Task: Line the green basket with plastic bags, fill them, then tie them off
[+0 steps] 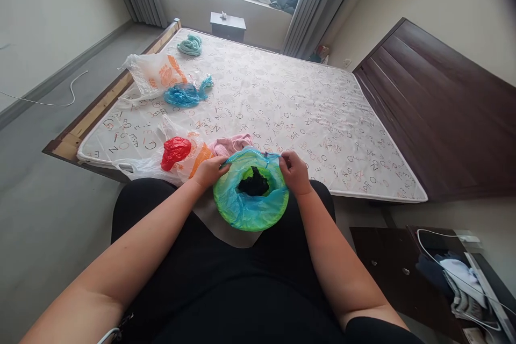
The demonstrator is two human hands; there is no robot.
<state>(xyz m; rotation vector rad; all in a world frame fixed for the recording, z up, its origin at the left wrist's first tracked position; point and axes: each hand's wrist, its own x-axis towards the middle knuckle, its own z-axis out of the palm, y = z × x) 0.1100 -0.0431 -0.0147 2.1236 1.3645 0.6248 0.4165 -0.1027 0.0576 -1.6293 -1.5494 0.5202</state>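
Bedroom mattress | left hand, right hand | pinch green plastic bag

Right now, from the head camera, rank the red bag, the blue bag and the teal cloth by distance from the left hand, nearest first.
From the left hand, which grips the green-blue plastic bag:
1. The red plastic bag: just ahead, to its left, at the near edge of the mattress.
2. The blue plastic bag: further along the mattress's left side.
3. The teal cloth: at the far end.
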